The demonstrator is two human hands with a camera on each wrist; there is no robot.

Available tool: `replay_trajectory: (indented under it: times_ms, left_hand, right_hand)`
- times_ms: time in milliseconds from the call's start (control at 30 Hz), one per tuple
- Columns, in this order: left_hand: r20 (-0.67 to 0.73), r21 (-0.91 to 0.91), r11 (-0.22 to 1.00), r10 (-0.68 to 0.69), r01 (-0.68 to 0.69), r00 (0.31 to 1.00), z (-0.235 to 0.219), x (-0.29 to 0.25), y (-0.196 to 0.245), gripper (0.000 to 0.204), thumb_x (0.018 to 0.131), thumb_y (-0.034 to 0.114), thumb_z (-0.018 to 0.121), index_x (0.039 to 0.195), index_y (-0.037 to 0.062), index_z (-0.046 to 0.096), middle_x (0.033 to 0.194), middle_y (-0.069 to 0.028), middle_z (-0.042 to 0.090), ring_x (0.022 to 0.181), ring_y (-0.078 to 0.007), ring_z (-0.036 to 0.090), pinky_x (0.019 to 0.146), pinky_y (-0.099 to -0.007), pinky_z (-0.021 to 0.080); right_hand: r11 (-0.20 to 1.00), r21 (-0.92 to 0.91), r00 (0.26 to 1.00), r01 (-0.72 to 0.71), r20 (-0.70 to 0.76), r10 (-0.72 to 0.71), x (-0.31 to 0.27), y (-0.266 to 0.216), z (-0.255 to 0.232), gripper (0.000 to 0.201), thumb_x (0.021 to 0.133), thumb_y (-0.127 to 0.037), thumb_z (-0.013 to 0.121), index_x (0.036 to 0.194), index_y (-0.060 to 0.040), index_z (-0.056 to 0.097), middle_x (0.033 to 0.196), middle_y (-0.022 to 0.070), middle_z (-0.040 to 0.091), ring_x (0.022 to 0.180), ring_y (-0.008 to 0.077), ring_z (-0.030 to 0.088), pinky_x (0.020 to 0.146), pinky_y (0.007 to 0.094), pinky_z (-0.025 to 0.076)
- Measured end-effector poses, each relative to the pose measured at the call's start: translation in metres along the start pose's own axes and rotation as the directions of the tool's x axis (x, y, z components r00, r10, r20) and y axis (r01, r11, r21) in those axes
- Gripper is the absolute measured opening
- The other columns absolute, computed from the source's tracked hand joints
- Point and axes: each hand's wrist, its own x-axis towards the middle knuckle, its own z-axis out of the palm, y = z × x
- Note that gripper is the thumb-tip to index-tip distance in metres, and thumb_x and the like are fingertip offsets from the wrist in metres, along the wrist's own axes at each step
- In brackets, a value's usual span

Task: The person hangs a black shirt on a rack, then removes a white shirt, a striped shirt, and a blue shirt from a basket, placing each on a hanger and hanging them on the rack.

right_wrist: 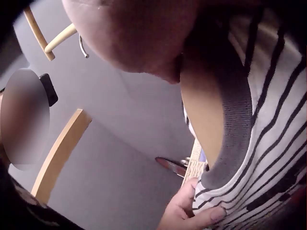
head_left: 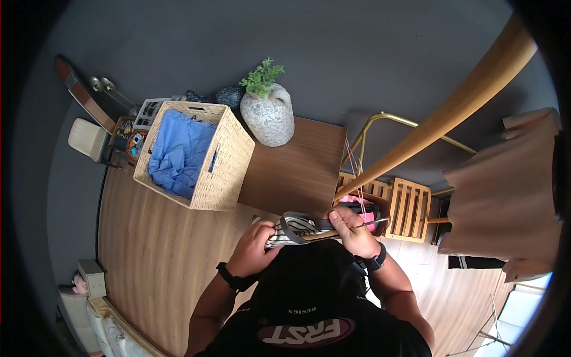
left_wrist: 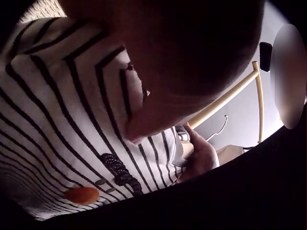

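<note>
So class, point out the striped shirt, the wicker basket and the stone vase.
striped shirt [head_left: 295, 226]: head view, on its collar between the hands.
wicker basket [head_left: 229, 160]: head view, on its right wall.
stone vase [head_left: 269, 121]: head view, on its belly.

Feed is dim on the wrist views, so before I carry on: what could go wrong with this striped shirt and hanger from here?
1. The right hand holds the wooden hanger inside the collar; the collar could stretch or slip off.
2. The left hand pinches only an edge of the striped shirt, so that grip might let it drop to the floor.
3. The rail is close; the hook may snag.
</note>
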Motion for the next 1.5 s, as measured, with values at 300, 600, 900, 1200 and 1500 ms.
replay_trajectory:
  times_ms: [300, 600, 900, 1200, 1500]
  left_hand:
    - [-0.066, 0.072, 0.997, -0.003, 0.008, 0.998, -0.008, -0.004, -0.015, 0.027, 0.07, 0.009, 0.082, 0.094, 0.0033, 0.069, 0.088, -0.0139, 0.07, 0.081, -0.0356, 0.068, 0.07, -0.0415, 0.053]
    - [-0.321, -0.142, 0.983, -0.154, 0.114, 0.935, -0.036, -0.012, -0.021, 0.032, 0.072, 0.002, 0.08, 0.102, 0.0001, 0.068, 0.093, -0.0143, 0.071, 0.083, -0.0314, 0.069, 0.074, -0.0375, 0.054]
    - [-0.345, -0.208, 0.977, -0.111, 0.04, 0.932, -0.052, -0.026, -0.018, 0.027, 0.071, -0.003, 0.083, 0.092, 0.0049, 0.068, 0.086, -0.0056, 0.064, 0.08, -0.0183, 0.064, 0.07, -0.0301, 0.052]
    - [-0.42, -0.036, 0.985, -0.167, 0.167, 0.892, -0.065, -0.019, -0.008, 0.032, 0.082, 0.007, 0.08, 0.111, 0.0024, 0.066, 0.097, -0.01, 0.066, 0.089, -0.0233, 0.063, 0.079, -0.0333, 0.05]
    - [-0.046, 0.17, 0.983, -0.064, 0.071, 0.997, -0.043, -0.012, -0.016, 0.034, 0.084, 0.034, 0.081, 0.088, 0.0039, 0.066, 0.079, -0.0138, 0.069, 0.074, -0.0364, 0.065, 0.069, -0.0449, 0.052]
  right_hand:
    - [0.973, -0.144, 0.984, 0.178, 0.044, -0.173, 0.002, -0.025, -0.008, 0.04, 0.089, -0.024, 0.081, 0.119, -0.0039, 0.065, 0.107, 0.0119, 0.063, 0.099, 0.0275, 0.062, 0.089, 0.0363, 0.05]
    - [0.84, -0.531, 0.99, 0.112, -0.011, -0.139, 0.002, 0.012, -0.026, 0.051, 0.083, -0.025, 0.084, 0.124, -0.0018, 0.063, 0.113, 0.0203, 0.068, 0.108, 0.0369, 0.066, 0.091, 0.042, 0.053]
    - [0.925, -0.379, 0.983, -0.028, -0.177, -0.043, -0.002, 0.01, -0.022, 0.037, 0.083, -0.007, 0.082, 0.116, 0.0022, 0.068, 0.107, 0.0174, 0.072, 0.099, 0.0292, 0.07, 0.088, 0.0354, 0.055]
    - [0.858, -0.492, 0.953, 0.147, -0.161, -0.256, -0.001, 0.018, -0.029, 0.033, 0.081, -0.015, 0.083, 0.111, -0.0034, 0.072, 0.096, 0.0139, 0.074, 0.087, 0.0298, 0.073, 0.079, 0.0356, 0.057]
    - [0.868, -0.438, 0.962, 0.234, -0.024, -0.272, -0.002, 0.002, -0.024, 0.031, 0.084, -0.013, 0.081, 0.112, -0.0027, 0.072, 0.094, 0.014, 0.073, 0.085, 0.0309, 0.071, 0.077, 0.0371, 0.056]
